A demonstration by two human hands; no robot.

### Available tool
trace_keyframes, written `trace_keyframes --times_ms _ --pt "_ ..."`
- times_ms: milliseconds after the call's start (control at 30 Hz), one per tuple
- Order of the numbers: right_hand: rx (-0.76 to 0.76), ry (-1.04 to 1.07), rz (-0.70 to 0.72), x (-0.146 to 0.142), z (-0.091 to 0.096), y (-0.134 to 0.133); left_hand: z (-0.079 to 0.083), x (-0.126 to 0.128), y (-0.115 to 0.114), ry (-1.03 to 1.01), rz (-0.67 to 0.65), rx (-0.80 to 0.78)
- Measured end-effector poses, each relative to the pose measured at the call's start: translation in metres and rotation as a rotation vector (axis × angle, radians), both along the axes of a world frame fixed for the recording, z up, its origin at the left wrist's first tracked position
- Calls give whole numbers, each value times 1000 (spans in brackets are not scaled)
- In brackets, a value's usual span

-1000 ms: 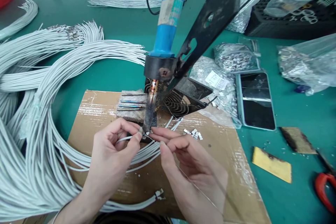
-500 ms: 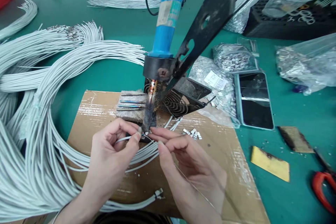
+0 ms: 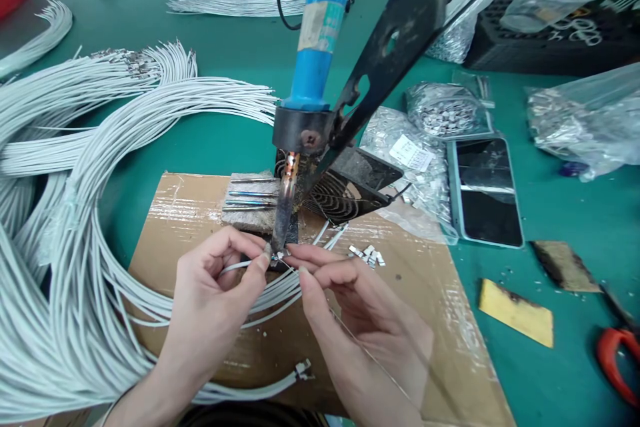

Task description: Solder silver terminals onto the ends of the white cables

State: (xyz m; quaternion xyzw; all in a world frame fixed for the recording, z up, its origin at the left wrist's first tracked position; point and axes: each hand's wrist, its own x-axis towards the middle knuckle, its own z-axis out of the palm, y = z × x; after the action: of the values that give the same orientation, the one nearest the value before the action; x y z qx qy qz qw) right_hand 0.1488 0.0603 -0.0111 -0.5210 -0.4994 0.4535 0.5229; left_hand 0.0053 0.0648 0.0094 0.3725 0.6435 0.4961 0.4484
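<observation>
A blue-handled soldering iron (image 3: 314,47) is clamped in a stand with its dark tip pointing down. Just left of the tip, my left hand (image 3: 215,293) is closed, thumb and forefinger pinching the end of a white cable (image 3: 235,267). A small metal connector (image 3: 279,256) sits at that end, right under the tip; exact contact is hard to make out. My right hand (image 3: 365,320) pinches a thin solder wire (image 3: 373,355), which crosses the palm and runs toward the connector. Behind my fingers lie more white cables (image 3: 280,293).
A large bundle of white cables (image 3: 60,320) fills the left. Loose connectors (image 3: 367,255) lie on the cardboard (image 3: 165,213). To the right are a phone (image 3: 489,193), bags of metal parts (image 3: 445,110), a yellow sponge (image 3: 516,312) and red-handled scissors (image 3: 617,360). A fan (image 3: 335,197) stands behind the iron.
Both hands stay almost where they were at the iron's tip. The right thumb has shifted very slightly left; otherwise the view moved only a little.
</observation>
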Motion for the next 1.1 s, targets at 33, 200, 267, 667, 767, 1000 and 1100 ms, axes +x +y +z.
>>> trace_keyframes --times_ms 33,200,267,667,767,1000,1100 --pt "6 -5 2 0 0 0 0 0 0 0 -22 1" --pt "3 -5 18 1 0 1 -1 -2 2 -16 -3 4" --pt "0 0 19 1 0 0 -1 -2 2 -11 -24 2" --pt "9 1 -45 -3 2 -1 -3 -4 0 19 -57 9" --pt "15 -3 -36 -2 2 0 -3 -4 1 24 -55 9" --pt "7 -11 -32 -3 1 0 1 -1 1 19 -21 -2" --pt "12 -19 -33 -2 0 1 4 3 3 5 7 -7"
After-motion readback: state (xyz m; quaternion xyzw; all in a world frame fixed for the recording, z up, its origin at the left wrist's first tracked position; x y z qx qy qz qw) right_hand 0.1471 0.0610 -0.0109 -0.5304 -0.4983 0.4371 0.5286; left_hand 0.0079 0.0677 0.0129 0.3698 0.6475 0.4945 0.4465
